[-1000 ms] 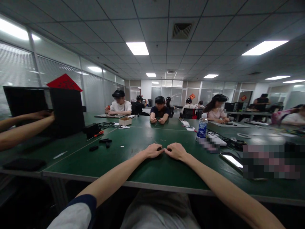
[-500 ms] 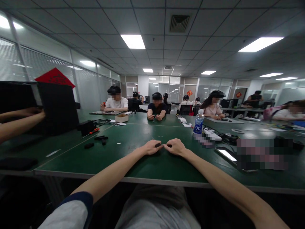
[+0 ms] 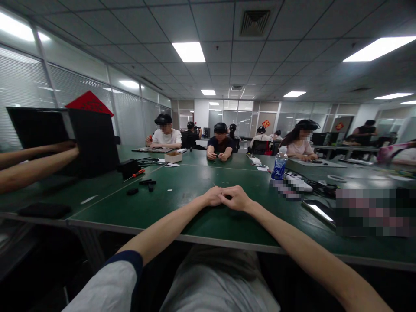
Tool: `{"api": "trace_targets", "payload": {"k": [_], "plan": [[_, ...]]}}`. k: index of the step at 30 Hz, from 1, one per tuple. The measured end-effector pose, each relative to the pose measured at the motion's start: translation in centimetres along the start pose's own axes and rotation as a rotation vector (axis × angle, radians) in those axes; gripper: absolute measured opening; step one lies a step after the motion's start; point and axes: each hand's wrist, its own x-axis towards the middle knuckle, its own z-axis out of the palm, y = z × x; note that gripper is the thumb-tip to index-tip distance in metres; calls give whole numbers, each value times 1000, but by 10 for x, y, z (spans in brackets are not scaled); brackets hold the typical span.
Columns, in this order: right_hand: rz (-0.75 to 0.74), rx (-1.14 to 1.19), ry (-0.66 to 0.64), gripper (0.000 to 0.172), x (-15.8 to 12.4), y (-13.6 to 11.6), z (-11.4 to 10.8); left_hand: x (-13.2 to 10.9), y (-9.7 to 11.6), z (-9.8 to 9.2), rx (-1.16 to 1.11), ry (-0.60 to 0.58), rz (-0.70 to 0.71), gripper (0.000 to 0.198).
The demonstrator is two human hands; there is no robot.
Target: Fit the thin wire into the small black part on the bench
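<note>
Over the green tabletop (image 3: 191, 171), my left hand (image 3: 212, 196) and my right hand (image 3: 239, 198) meet, fingers against fingers. Both are closed, resting low on the table near its front edge. A dark patch shows inside the curl of my right thumb and fingers, too small to name. The fingertips of my left hand are hidden behind the right hand. To the left of my hands lie several small black parts (image 3: 148, 182) and a black oval piece (image 3: 132, 191). A small white scrap (image 3: 170, 190) lies nearer to my left hand.
Right of my hands are a blue-labelled bottle (image 3: 279, 167) and a phone (image 3: 319, 211) with a lit screen. At left are an orange-handled screwdriver (image 3: 139, 173), cables and a black box (image 3: 128, 169). Another person's arms (image 3: 42, 164) reach behind a large black panel (image 3: 94, 143). Co-workers sit across.
My hands, slightly apart before, have come together. The small black piece that showed in my left hand is out of sight. The view has turned slightly left.
</note>
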Motion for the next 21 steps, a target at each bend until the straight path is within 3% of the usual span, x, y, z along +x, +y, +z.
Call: {"api": "trace_targets", "payload": {"k": [4, 7, 14, 21], "plan": [[201, -149, 72, 44, -14, 40, -23, 0, -3, 2, 6, 49, -60, 38], [278, -219, 33, 47, -20, 57, -35, 1, -4, 3, 31, 59, -70, 43], [264, -295, -279, 42, -21, 61, -23, 2, -7, 4, 52, 67, -54, 43], [235, -374, -339, 43, -19, 59, -20, 1, -9, 5, 81, 56, -84, 44]]}}
